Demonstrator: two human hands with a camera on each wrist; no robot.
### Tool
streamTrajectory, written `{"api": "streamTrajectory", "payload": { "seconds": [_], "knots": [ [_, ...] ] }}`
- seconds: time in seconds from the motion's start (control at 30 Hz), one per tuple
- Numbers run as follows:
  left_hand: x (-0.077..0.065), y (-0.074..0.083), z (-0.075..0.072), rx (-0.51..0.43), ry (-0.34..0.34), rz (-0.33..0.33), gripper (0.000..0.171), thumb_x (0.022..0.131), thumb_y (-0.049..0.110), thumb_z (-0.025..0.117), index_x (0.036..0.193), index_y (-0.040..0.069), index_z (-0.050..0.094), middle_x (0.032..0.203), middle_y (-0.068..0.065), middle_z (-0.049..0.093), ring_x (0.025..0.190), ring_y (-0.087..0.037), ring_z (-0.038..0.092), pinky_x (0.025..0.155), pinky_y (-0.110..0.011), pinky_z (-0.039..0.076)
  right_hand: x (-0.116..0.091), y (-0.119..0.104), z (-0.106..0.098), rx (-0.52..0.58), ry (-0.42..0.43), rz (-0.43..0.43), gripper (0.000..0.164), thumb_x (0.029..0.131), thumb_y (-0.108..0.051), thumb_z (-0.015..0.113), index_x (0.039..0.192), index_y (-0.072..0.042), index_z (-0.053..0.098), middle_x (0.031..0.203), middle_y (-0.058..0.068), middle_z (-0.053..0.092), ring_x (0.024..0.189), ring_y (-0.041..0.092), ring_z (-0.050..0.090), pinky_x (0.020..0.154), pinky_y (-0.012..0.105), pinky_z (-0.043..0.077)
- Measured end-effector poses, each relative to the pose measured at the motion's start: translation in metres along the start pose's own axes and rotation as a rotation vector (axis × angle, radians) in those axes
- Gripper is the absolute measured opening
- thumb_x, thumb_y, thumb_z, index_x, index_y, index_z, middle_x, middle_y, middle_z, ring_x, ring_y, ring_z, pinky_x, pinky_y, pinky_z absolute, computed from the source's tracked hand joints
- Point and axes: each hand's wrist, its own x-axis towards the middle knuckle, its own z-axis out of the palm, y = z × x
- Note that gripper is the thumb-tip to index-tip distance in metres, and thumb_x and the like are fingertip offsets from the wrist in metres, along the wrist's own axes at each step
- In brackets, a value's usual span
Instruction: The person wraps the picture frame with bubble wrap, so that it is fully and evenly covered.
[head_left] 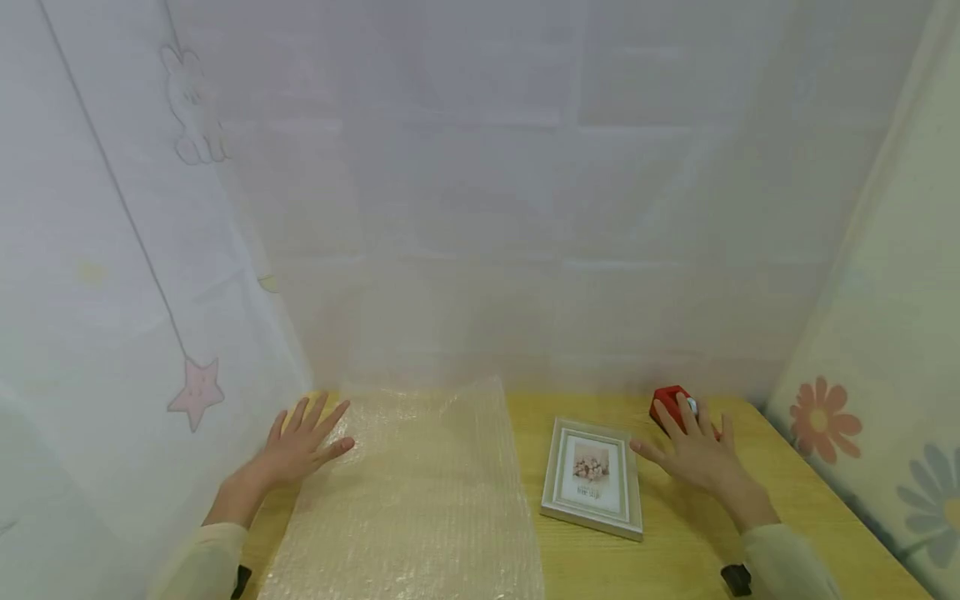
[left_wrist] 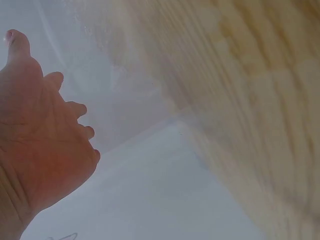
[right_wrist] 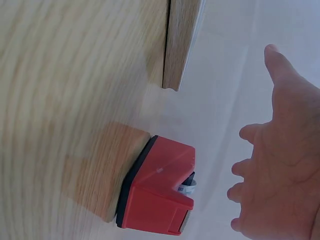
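Note:
My left hand hovers with spread fingers near the left edge of a sheet of clear bubble wrap; in the left wrist view the same hand holds nothing. My right hand is also spread, above the table between a picture frame and a red tape dispenser. The picture frame, pale with a flower print, lies flat to the left of that hand. Partly hidden behind its fingers is the tape dispenser; the right wrist view shows the dispenser with a tape roll, apart from the empty hand.
The yellow wood-grain table carries all of these things. A pale cloth wall rises behind it. Printed side sheets stand left, with a pink star, and right, with a red flower.

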Motion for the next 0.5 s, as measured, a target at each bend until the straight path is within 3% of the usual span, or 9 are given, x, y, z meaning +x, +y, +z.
{"api": "streamTrajectory", "payload": {
  "seconds": [0.27,0.5],
  "knots": [
    [-0.003,0.011,-0.012,-0.005,0.029,0.009,0.081,0.103,0.057,0.051,0.166,0.028,0.009,0.167,-0.024,0.002,0.149,-0.051,-0.007,0.108,-0.072,-0.007,0.003,-0.006,-0.006,-0.001,0.028,-0.042,0.102,0.093,-0.076,0.05,0.161,-0.004,0.026,0.164,0.031,0.004,0.146,0.057,-0.001,0.105,0.074,-0.015],
    [-0.01,0.042,-0.026,-0.049,0.052,0.118,0.071,0.103,0.052,0.054,0.163,0.022,0.029,0.161,-0.031,0.02,0.143,-0.059,0.014,0.105,-0.077,0.003,-0.003,-0.024,-0.012,0.031,0.086,-0.134,0.095,0.095,-0.069,0.054,0.158,-0.001,0.032,0.161,0.029,0.024,0.145,0.054,0.014,0.109,0.074,0.007]
  ]
}}
